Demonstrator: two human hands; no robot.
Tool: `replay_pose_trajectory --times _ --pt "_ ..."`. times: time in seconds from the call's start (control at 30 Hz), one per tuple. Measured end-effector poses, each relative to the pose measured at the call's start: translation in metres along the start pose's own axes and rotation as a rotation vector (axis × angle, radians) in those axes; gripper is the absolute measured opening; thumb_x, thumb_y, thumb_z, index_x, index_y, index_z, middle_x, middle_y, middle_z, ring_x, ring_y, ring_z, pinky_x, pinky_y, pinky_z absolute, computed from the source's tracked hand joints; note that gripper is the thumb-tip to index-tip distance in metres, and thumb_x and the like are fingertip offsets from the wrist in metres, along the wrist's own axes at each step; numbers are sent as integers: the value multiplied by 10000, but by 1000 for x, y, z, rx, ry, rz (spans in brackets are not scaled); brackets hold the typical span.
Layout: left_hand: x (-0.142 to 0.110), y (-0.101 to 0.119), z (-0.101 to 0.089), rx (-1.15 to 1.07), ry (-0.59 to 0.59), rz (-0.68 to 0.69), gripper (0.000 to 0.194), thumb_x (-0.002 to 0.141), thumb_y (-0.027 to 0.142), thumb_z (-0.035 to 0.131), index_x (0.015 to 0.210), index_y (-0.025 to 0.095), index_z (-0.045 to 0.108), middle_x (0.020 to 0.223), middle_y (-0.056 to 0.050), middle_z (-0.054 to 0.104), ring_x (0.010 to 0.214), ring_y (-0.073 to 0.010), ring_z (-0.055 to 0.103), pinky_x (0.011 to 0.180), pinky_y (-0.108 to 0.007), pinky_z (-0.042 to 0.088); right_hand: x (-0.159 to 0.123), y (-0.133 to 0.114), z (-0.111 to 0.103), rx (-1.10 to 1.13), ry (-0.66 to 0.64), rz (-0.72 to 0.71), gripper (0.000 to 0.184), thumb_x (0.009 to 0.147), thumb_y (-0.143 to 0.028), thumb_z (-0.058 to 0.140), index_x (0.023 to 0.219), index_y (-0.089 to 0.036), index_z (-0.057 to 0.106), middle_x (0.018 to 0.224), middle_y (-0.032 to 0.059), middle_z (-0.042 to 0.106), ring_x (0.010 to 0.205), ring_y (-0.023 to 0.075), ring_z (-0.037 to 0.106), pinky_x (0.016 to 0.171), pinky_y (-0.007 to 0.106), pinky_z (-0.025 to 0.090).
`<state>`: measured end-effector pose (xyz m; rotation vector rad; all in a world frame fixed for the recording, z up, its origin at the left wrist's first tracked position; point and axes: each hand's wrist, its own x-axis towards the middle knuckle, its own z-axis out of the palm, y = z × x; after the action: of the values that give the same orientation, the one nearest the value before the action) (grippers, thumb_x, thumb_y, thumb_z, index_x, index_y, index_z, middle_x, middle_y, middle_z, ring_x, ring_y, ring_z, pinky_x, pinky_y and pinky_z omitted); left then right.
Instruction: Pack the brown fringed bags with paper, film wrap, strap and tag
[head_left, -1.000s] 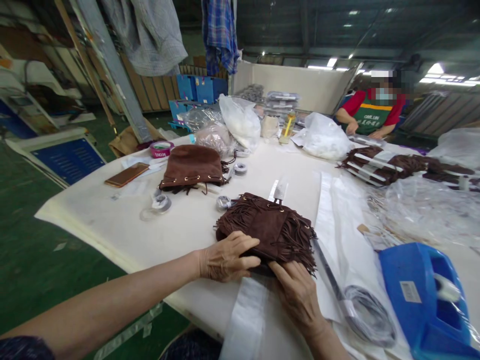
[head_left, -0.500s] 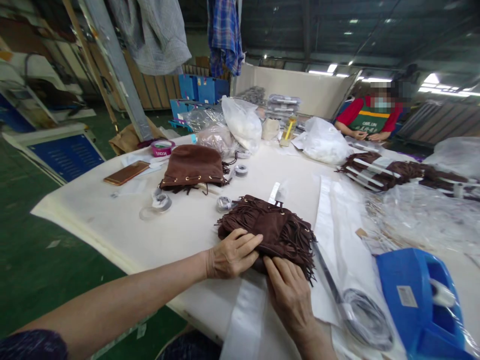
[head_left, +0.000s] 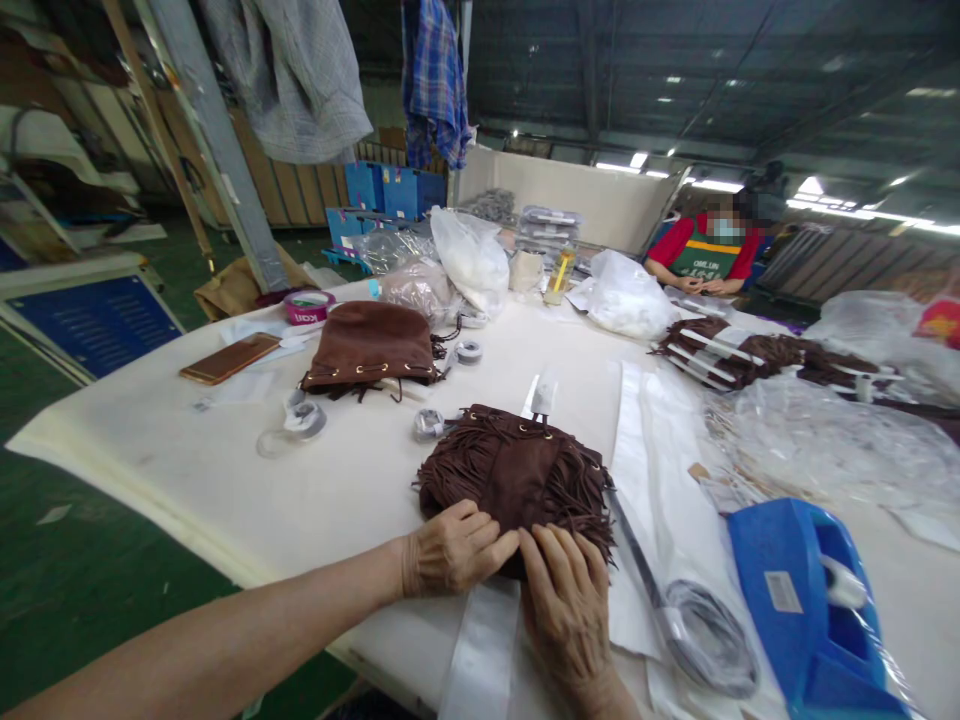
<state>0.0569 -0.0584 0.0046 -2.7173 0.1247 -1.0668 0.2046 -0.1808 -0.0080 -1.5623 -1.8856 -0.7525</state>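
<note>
A dark brown fringed drawstring bag [head_left: 517, 470] lies on the table, its eyelet edge away from me. My left hand [head_left: 454, 548] has its fingers bent over the bag's near edge, closed on it. Close beside it, my right hand [head_left: 566, 600] grips the same edge with its fingers over the top; its thumb is hidden. A white strip [head_left: 480, 650] runs under the bag toward me. From the bag's right side a dark strap [head_left: 637, 540] leads to a coil wrapped in clear film [head_left: 709, 635].
A second brown bag [head_left: 375, 345] lies behind at left, near a phone [head_left: 231, 358] and a pink tape roll [head_left: 309, 305]. At right stand a blue tape dispenser [head_left: 780, 540] and plastic bags [head_left: 832, 430]. Across the table a co-worker [head_left: 705, 255] sits near bundled brown bags [head_left: 720, 350].
My left hand has slid down from the bag's face to its near edge, beside my right hand. More of the bag's middle panel shows. The whole view has shifted slightly.
</note>
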Motion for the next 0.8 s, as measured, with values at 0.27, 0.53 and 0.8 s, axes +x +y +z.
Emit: replay_pose_trajectory --times 0.27,0.53,0.8 --pt "3 8 9 17 -115 -79 234 882 126 296 745 142 484 636 -14 443 577 -150 392 542 -319 270 -18 -4 15 63 -43 48 289 794 -67 388 984 -136 595 850 92 628 863 216 523 820 401 368" --pt "1 13 12 47 -65 -70 221 897 115 331 790 114 524 663 -20 470 603 -143 417 570 -315 311 9 -19 0 221 -179 285 312 637 -118 481 911 -202 603 880 38 631 859 204 533 869 394 322" --pt "-2 15 16 10 -22 -130 147 877 84 395 871 85 542 685 -28 510 657 -144 472 626 -307 366 -43 49 -9 -209 -261 292 203 824 -241 442 955 -240 596 899 87 621 791 210 574 630 315 412"
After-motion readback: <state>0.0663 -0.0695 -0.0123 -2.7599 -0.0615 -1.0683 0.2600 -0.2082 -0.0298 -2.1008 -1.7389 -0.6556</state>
